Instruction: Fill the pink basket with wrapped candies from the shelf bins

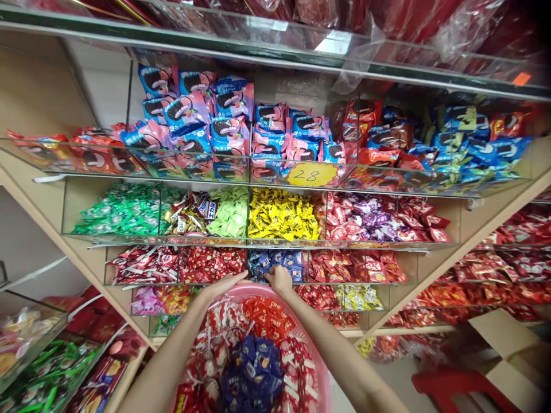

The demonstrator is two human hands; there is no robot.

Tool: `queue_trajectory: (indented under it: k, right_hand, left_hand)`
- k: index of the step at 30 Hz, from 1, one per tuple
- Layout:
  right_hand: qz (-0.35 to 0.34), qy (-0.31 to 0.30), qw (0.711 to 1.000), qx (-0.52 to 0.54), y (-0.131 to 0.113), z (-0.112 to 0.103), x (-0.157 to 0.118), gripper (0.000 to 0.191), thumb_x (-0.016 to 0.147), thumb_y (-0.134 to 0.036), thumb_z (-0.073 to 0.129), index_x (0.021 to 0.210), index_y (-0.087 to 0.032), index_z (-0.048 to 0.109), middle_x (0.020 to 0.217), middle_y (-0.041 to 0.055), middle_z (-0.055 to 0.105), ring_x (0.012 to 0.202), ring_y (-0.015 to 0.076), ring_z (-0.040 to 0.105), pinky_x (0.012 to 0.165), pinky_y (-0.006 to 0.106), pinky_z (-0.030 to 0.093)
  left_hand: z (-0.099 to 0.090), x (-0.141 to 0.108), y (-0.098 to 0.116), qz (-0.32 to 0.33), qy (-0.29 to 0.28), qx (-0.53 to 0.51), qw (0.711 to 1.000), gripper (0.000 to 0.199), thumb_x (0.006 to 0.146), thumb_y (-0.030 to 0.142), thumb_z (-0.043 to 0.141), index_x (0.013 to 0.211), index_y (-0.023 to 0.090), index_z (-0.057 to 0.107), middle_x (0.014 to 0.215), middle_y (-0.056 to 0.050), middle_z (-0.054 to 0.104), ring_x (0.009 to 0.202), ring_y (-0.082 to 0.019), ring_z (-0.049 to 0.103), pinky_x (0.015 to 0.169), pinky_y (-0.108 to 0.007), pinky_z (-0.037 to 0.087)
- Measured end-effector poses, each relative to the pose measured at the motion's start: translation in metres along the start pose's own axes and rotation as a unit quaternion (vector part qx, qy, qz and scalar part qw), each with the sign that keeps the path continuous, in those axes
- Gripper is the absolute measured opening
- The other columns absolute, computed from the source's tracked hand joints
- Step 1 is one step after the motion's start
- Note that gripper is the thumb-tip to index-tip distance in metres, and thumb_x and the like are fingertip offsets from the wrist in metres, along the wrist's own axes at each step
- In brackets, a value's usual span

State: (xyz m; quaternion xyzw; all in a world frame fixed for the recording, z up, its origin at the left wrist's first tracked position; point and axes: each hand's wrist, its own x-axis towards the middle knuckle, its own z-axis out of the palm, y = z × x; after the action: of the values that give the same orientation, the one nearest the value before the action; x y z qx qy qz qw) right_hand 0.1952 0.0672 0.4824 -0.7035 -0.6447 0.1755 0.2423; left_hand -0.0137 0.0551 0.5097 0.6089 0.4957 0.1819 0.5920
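Observation:
My left hand (pixel 227 284) lies with fingers stretched out along the far rim of a pink basket (pixel 319 367), at the front of the shelf. My right hand (pixel 280 279) is closed, its fingers curled at the front of a compartment of dark blue wrapped candies (pixel 296 264). Whatever it holds is hidden by the hand. In the basket, below my arms, a heap of dark blue wrapped candies (pixel 252 373) sits in the middle. Red-orange candies (pixel 269 314) lie behind it, and red-and-white ones (pixel 301 367) to its right.
Glass-fronted shelves hold yellow candies (pixel 282 215), green candies (pixel 123 209) and blue-pink packaged cookies (pixel 187 112). A yellow price tag (pixel 310 174) reads 28. At the lower right are a red stool (pixel 460 383) and an open cardboard box (pixel 503 338). A side shelf (pixel 47 367) stands left.

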Motion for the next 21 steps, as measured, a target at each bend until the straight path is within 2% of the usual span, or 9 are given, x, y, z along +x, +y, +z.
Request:
queue_trajectory:
  k: [12, 17, 21]
  right_hand:
    - [-0.041, 0.018, 0.997, 0.067, 0.011, -0.007, -0.004, 0.017, 0.075, -0.018, 0.052, 0.060, -0.018, 0.059, 0.059, 0.0020, 0.060, 0.059, 0.0123, 0.054, 0.054, 0.020, 0.031]
    - [-0.079, 0.039, 0.991, 0.103, 0.013, -0.021, -0.013, 0.021, 0.079, -0.022, 0.047, 0.060, -0.018, 0.056, 0.054, -0.0002, 0.055, 0.053, 0.0119, 0.049, 0.052, 0.021, 0.030]
    - [-0.125, 0.038, 0.981, 0.142, 0.007, -0.036, -0.028, 0.023, 0.081, -0.029, 0.045, 0.063, -0.018, 0.055, 0.056, -0.0011, 0.053, 0.052, 0.0118, 0.045, 0.052, 0.022, 0.031]
  left_hand:
    - [-0.003, 0.000, 0.003, -0.001, -0.044, 0.002, 0.999, 0.064, 0.075, 0.067, 0.039, 0.115, 0.021, 0.060, 0.114, -0.003, 0.062, 0.109, -0.024, 0.053, 0.099, -0.030, 0.030]
    - [-0.003, -0.003, 0.006, -0.008, -0.036, 0.027, 0.999, 0.065, 0.074, 0.068, 0.039, 0.115, 0.021, 0.059, 0.128, -0.002, 0.051, 0.118, -0.024, 0.046, 0.101, -0.031, 0.027]
    - [-0.004, -0.001, 0.005, -0.006, -0.037, 0.043, 0.998, 0.067, 0.074, 0.069, 0.037, 0.116, 0.021, 0.059, 0.132, -0.002, 0.047, 0.121, -0.024, 0.042, 0.101, -0.031, 0.027]
